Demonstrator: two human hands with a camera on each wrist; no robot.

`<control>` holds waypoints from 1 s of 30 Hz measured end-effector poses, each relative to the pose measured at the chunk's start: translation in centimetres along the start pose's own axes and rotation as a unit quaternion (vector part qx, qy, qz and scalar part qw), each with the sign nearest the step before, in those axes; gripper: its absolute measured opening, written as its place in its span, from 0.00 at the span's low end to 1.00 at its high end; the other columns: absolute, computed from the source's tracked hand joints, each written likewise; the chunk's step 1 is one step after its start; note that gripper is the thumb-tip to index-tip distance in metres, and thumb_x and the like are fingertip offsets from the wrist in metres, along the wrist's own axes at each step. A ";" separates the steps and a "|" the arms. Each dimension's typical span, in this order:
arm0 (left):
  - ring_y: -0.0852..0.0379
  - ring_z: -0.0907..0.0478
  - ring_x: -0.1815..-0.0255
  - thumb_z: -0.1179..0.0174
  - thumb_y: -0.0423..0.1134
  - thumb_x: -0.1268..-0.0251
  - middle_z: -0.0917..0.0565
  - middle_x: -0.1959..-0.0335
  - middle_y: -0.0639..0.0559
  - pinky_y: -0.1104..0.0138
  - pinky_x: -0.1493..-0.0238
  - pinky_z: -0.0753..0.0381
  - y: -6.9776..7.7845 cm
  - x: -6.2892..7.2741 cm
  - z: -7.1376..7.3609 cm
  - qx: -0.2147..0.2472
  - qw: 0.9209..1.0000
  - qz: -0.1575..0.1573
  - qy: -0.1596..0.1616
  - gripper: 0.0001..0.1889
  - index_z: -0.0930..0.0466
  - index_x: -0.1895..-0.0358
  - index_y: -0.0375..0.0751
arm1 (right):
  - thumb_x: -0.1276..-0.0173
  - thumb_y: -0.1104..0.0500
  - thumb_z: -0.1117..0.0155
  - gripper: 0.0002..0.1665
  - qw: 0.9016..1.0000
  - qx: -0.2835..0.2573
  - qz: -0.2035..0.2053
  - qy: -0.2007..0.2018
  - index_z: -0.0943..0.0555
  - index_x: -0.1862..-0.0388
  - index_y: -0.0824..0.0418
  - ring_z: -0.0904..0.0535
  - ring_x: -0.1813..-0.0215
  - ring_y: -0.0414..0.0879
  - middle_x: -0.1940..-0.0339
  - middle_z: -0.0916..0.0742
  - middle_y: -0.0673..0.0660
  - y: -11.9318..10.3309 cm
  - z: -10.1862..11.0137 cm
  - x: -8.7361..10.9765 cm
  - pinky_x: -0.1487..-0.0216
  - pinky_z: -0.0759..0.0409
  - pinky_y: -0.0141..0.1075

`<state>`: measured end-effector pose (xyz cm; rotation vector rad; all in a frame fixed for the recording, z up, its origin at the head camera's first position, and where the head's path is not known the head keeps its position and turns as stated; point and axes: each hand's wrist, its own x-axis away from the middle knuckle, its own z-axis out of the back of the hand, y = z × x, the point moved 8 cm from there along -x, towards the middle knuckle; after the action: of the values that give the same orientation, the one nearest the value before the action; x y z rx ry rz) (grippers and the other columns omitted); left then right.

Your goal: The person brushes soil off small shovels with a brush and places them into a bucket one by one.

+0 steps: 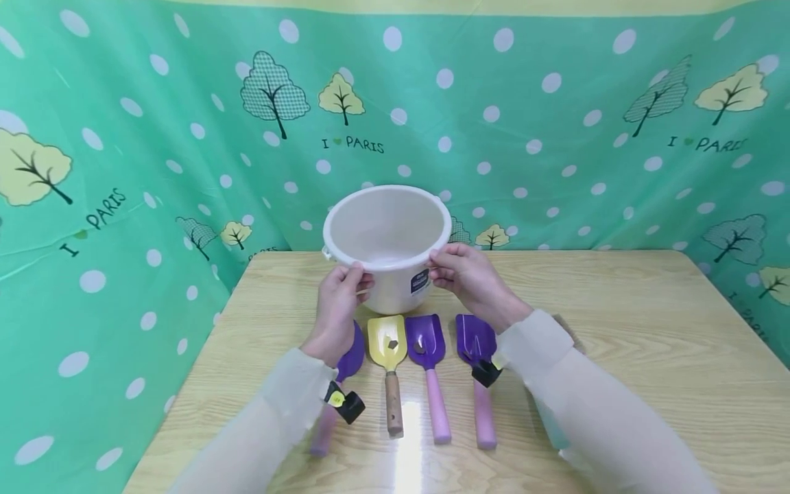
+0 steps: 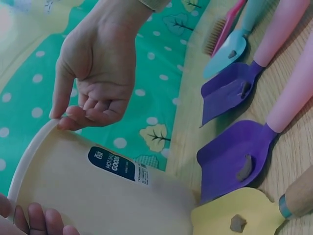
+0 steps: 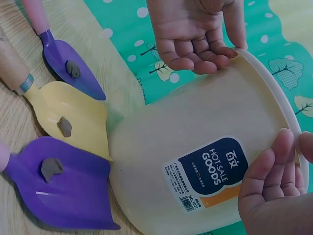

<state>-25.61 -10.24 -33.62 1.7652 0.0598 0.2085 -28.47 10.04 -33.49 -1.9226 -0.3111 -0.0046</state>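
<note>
A white plastic bucket with a dark label stands at the back of the table, its opening facing up. My left hand pinches the near rim on the left, thumb over the edge and fingers below it outside. On the right, my right hand grips the same rim between thumb and fingers. In front of the bucket lies a yellow shovel with a wooden handle. Beside it are purple shovels with pink handles. Small grey-brown lumps rest in the shovel blades.
A turquoise shovel and a pink-handled brush lie farther right, partly covered by my right sleeve in the head view. The wooden table ends at a green dotted curtain behind and along the left.
</note>
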 end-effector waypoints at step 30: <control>0.50 0.25 0.56 0.52 0.39 0.27 0.22 0.60 0.46 0.54 0.45 0.28 -0.9 0.4 -4.7 -0.020 0.999 0.008 -0.048 0.10 0.30 0.65 0.35 | 0.31 0.61 0.41 0.04 1.000 -0.009 0.002 0.025 0.23 0.65 0.62 0.21 0.68 0.44 0.69 0.16 0.54 -1.2 4.4 1.9 0.58 0.22 0.33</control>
<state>-25.94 -5.49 -33.55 1.7338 -0.0274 0.1354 -27.50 14.87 -33.73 -1.9377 -0.2739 -0.0525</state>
